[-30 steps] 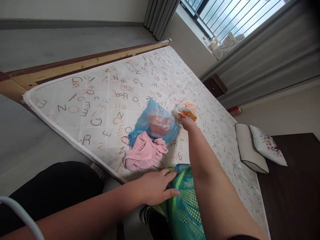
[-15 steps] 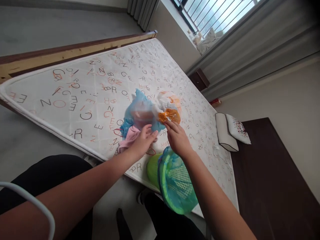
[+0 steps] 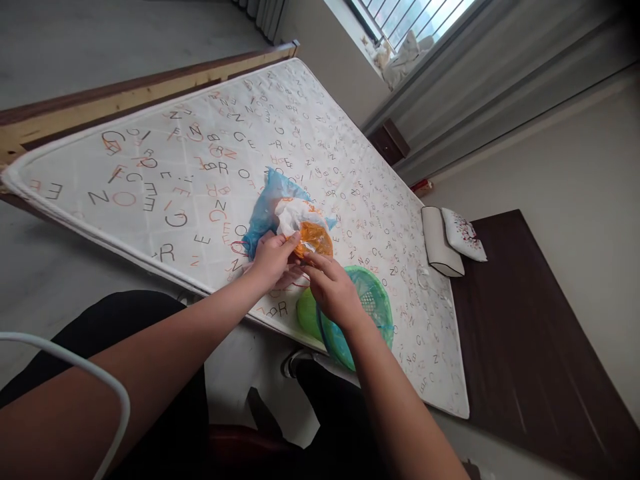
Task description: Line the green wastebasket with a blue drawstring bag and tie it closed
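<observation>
An orange-and-white plastic bag (image 3: pixel 316 240) is crumpled between my two hands above the mattress. My left hand (image 3: pixel 275 257) pinches its near left edge with thumb and fingers. My right hand (image 3: pixel 330 283) has its fingers closed on the bag's lower edge. Behind it a translucent blue plastic bag (image 3: pixel 265 207) lies on the mattress. A pink cloth (image 3: pixel 289 277) shows partly beneath my hands, mostly hidden. Close to my right wrist, a green mesh basket (image 3: pixel 385 300) with a blue-green bag lining it lies tipped on its side at the mattress edge.
The letter-printed mattress (image 3: pixel 200 180) sits in a wooden bed frame (image 3: pixel 150 90). A bolster (image 3: pixel 441 240) and a printed pillow (image 3: pixel 463 235) lie by the dark headboard (image 3: pixel 530 333). A white cable (image 3: pixel 75 360) loops across at lower left. A small dark cabinet (image 3: pixel 389 142) stands beyond the bed.
The orange-and-white bag has come left and nearer, in front of the blue bag. My left hand has moved from open near the pink cloth to pinching the bag. The view has shifted slightly.
</observation>
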The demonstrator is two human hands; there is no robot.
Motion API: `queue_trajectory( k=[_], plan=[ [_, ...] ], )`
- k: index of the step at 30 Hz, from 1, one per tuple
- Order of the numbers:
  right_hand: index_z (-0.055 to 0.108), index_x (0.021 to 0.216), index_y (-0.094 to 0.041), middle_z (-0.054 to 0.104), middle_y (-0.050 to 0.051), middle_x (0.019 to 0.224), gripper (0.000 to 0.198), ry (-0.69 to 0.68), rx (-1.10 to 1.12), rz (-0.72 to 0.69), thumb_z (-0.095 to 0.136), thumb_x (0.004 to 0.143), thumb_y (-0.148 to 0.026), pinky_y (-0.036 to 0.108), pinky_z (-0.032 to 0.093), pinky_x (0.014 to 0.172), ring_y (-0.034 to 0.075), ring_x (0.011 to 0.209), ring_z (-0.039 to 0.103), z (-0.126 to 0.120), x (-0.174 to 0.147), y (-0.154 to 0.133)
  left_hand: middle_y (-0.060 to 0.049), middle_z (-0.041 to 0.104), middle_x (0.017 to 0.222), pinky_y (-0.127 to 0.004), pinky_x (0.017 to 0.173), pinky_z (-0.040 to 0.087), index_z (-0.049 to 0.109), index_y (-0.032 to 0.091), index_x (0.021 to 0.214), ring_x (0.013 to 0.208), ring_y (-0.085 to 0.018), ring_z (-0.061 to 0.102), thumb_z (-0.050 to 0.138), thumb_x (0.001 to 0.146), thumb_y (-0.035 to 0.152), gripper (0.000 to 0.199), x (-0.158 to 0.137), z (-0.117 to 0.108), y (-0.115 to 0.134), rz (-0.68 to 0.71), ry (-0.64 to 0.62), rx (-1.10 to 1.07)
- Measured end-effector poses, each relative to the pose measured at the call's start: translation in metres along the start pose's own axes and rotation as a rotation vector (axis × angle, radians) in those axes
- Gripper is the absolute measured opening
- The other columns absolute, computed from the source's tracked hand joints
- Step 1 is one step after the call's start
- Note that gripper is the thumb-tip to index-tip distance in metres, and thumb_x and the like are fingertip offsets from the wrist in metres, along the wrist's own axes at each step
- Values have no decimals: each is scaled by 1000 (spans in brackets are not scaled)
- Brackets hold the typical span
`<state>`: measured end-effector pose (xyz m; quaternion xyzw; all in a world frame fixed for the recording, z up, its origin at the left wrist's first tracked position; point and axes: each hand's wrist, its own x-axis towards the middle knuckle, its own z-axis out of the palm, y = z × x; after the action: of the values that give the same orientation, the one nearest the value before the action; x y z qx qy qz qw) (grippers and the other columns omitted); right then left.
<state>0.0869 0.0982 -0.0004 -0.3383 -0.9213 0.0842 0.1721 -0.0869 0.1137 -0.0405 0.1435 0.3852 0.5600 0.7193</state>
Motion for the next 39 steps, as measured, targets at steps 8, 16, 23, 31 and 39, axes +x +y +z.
queue_trajectory(
  k=[8,16,23,31,39],
  plan=[
    [69,118,-26,69,11,127,26,284,-30,101,56,100,-13,44,61,99,23,119,68,13,-9,-23,5,54,49,-17,47,41,57,17,76,41,-7,49,67,99,48,39,-10,0,3,12,-91,40],
    [63,137,-35,66,9,118,43,366,-85,215,57,100,-15,47,60,96,24,109,66,18,-11,-32,8,41,42,-15,41,36,49,19,75,37,-6,39,68,95,61,50,-11,0,4,-46,-272,-63],
    [61,139,-37,64,8,113,45,451,-219,222,61,98,-17,49,60,92,25,104,64,18,-9,-33,10,31,39,-16,48,43,52,19,78,41,-9,45,63,100,56,45,-9,-2,5,-100,-295,-132],
    [46,154,-27,52,16,152,64,246,-34,477,63,93,-20,56,49,115,32,142,51,10,-3,-16,9,25,38,-20,55,47,56,18,71,41,-9,43,58,101,61,53,-8,-4,16,-153,-319,-129],
    [66,121,-18,73,11,110,43,422,-89,883,28,100,-20,40,56,94,25,104,69,-22,50,31,4,46,55,-27,57,48,68,18,99,50,-13,47,55,95,73,57,-8,-9,13,-96,-379,-174]
  ],
)
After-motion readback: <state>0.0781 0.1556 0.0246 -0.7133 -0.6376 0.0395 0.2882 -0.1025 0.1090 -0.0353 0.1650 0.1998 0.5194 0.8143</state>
